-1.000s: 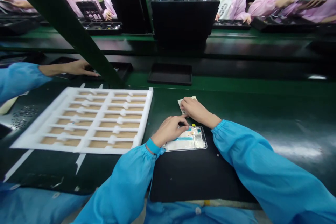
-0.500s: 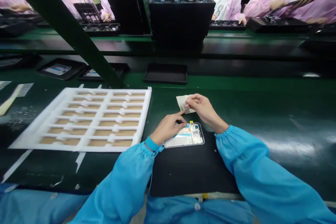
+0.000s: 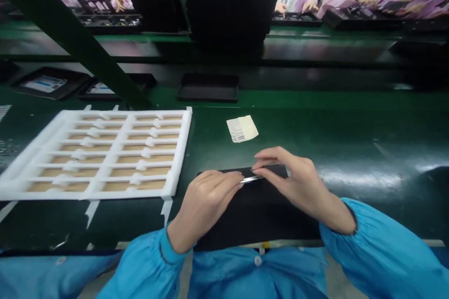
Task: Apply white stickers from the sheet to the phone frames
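Observation:
My left hand (image 3: pixel 206 201) and my right hand (image 3: pixel 293 180) meet over a black mat (image 3: pixel 256 217) at the table's near edge. Between them they hold a thin phone frame (image 3: pixel 251 179), lifted so that only its bright edge shows. Fingers of both hands are closed along its ends. A small cream label sheet with a barcode (image 3: pixel 242 129) lies flat on the green surface just beyond the hands, touched by neither hand.
A white foam tray (image 3: pixel 100 152) with several slots of tan parts lies to the left. A black tray (image 3: pixel 208 87) sits beyond on the belt, with two more trays (image 3: pixel 49 83) far left. A green strut (image 3: pixel 75 39) slants across. People in pink work opposite.
My right hand has let go of the label sheet, which now lies on the table. Both hands have tipped the phone frame up off the mat. The neighbour's hand is gone from the left.

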Motion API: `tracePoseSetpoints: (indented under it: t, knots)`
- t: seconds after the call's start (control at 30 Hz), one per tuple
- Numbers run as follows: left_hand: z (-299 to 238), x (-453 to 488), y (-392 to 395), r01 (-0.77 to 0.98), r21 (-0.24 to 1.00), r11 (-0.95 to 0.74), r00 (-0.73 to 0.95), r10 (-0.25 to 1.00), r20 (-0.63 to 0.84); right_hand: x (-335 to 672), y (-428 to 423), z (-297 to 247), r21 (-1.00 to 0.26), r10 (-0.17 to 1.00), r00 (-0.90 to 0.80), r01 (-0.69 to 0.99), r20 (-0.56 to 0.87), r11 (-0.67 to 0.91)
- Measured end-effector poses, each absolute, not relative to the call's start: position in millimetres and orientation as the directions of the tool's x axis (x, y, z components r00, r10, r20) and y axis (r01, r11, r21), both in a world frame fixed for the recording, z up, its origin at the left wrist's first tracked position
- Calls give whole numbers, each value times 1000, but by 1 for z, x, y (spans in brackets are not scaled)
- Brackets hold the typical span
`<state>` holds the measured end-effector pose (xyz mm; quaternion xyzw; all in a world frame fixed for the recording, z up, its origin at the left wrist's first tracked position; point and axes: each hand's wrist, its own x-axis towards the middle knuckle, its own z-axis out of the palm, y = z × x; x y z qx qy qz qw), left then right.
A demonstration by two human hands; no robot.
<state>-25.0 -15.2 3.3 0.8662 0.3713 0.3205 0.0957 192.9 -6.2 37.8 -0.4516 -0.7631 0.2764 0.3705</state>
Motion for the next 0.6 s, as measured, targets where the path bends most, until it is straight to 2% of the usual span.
tracePoseSetpoints:
  t: [0.1, 0.23, 0.4, 0.6]
  knots:
    - [-1, -33, -17, 559, 451, -695, 474, 715, 514, 189, -12, 41, -591, 839, -448, 600, 310, 539]
    - [-10, -37, -15, 510, 517, -687, 435, 725, 535, 185, -9, 42, -435, 817, -534, 697, 216, 570]
    - [-13, -35, -15, 462, 567, -682, 432, 731, 528, 179, -6, 50, -344, 796, -592, 727, 124, 594]
    - [-14, -36, -14, 429, 570, -701, 430, 713, 553, 168, -8, 65, -267, 781, -624, 751, 12, 604]
